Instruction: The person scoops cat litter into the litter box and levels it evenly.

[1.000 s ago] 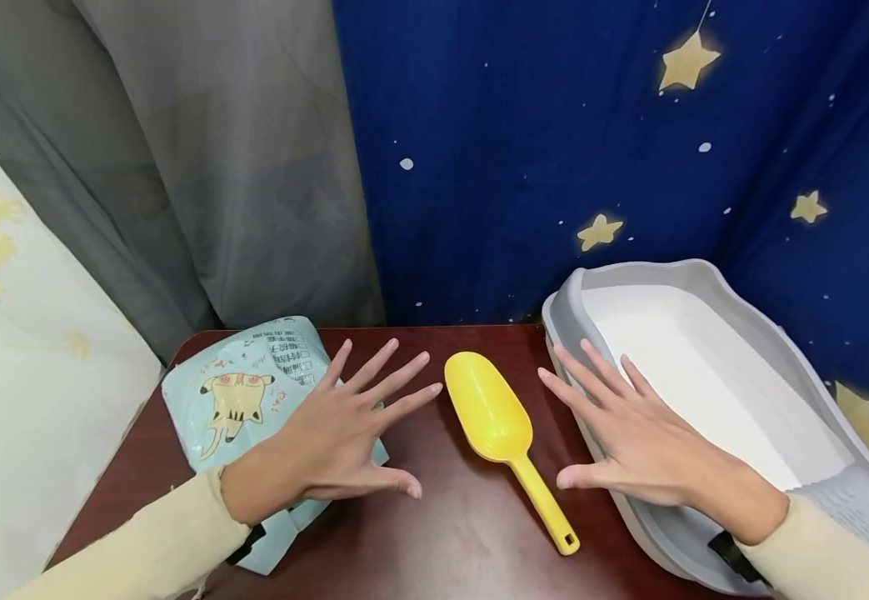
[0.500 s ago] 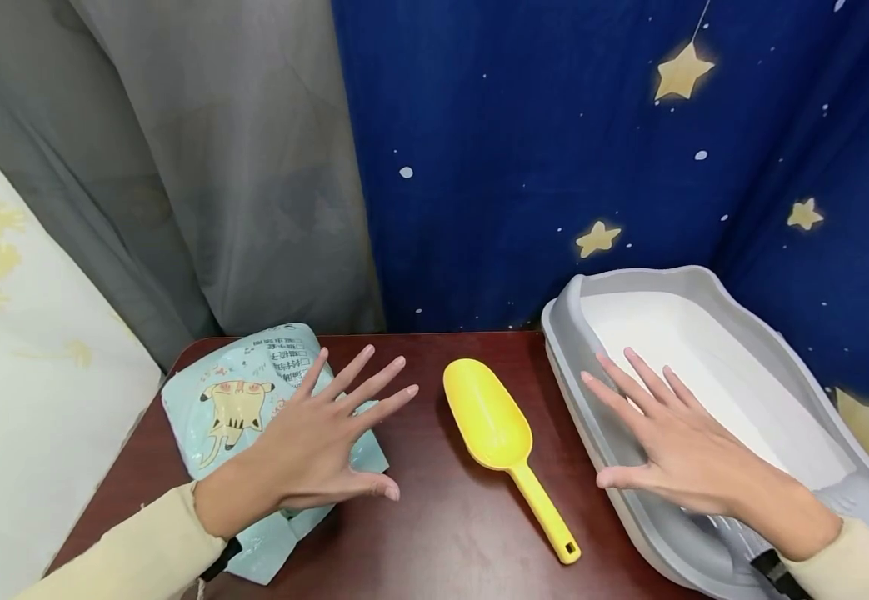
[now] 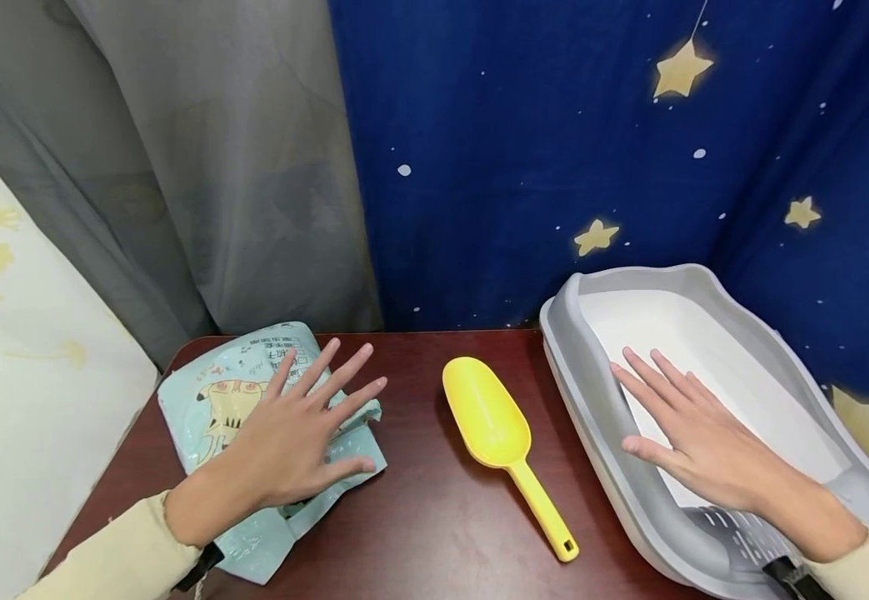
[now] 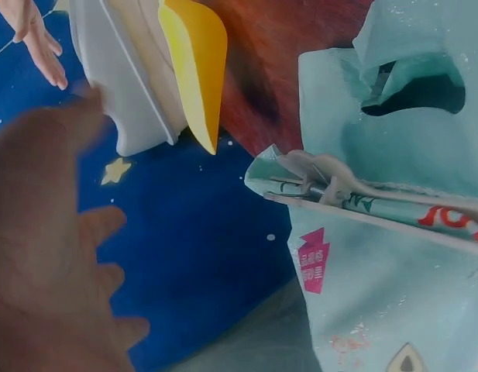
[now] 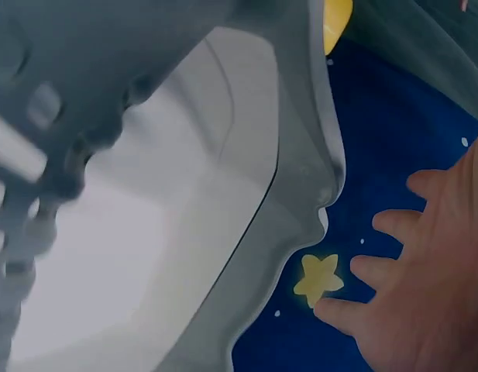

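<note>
Left grip: bare hand, back upward in head view, fingers straight and spread apart, thumb well out. Overlaps the pale blue bag from that angle; left wrist view shows a gap between the two. Right grip: likewise flat, thumb and fingers apart, across the grey tray as seen from the head. Right wrist view puts dark blue cloth between fingers and tray rim.

Bag lies on the left of the reddish-brown counter, printed with a cat drawing that appears upside down. Left wrist view adds a cut-out near one end and a magenta patch.

Yellow scoop on the counter between bag and tray, touching neither; hollow side up, handle slanting toward the person, small hole at its tip.

Tray on the right, set at a slant; grey rim, white interior, slotted panel at the near end.

Cream sleeves and black wristbands on both arms. Behind: grey curtain left, navy curtain with yellow stars right. Far left, a white surface with yellow markings.
</note>
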Demonstrator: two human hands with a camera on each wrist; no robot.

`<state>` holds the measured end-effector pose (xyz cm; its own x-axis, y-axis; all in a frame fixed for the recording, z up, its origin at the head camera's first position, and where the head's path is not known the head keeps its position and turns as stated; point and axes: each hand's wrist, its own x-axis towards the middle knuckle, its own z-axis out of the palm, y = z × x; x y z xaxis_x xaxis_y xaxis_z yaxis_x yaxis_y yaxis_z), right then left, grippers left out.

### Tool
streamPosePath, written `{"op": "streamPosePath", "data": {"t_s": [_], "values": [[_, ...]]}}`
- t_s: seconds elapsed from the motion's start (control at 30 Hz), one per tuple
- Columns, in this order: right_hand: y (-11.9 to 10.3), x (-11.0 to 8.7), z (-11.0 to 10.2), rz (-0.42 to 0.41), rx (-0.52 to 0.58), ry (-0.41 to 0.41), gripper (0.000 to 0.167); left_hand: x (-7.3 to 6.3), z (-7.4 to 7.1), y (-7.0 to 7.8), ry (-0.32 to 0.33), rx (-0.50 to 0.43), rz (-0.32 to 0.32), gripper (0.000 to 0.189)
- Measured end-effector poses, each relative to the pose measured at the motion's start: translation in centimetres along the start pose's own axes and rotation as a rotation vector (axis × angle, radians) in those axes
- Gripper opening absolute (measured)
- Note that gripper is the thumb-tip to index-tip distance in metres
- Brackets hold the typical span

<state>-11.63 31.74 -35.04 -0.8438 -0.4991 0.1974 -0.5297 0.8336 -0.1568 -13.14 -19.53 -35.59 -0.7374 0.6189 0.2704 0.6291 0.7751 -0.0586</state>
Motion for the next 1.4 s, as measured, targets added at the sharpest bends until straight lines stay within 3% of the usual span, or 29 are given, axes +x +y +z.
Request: {"op": "streamPosePath", "data": {"t_s": [0.23,0.37,0.6,0.73,0.9,1.1,1.3,1.4], "values": [[-1.1,0.7,-0.7,0.147,0.227,-0.004,0.071,-1.1,-0.5,-0.8,0.048,-0.019,-0.116,0.076],[-1.8,1.2,-0.9,0.214,0.339,0.039,0.058,-2.1,-1.1,-1.9,0.092,-0.041,-0.166,0.078],[-3.2,1.8,-1.4,0.353,0.525,0.070,0.057,-5.1,-1.7,-4.5,0.250,-0.103,-0.259,0.081],[-3.9,2.2,-1.4,0.399,0.617,0.058,0.058,-7.4,-1.5,-5.7,0.287,-0.182,-0.371,0.082],[-4.9,2.5,-1.2,0.391,0.652,0.056,0.055,-10.7,-0.6,-6.8,0.253,-0.289,-0.581,0.084],[-6.5,2.8,-1.1,0.371,0.642,0.050,0.055,-14.0,1.3,-8.0,0.205,-0.332,-0.754,0.088],[-8.2,3.4,-0.5,0.355,0.634,0.036,0.055,-15.9,2.9,-8.4,0.155,-0.435,-0.862,0.092],[-9.1,3.6,-0.1,0.334,0.633,0.029,0.054,-16.2,3.7,-8.0,0.081,-0.465,-0.927,0.096]]}}
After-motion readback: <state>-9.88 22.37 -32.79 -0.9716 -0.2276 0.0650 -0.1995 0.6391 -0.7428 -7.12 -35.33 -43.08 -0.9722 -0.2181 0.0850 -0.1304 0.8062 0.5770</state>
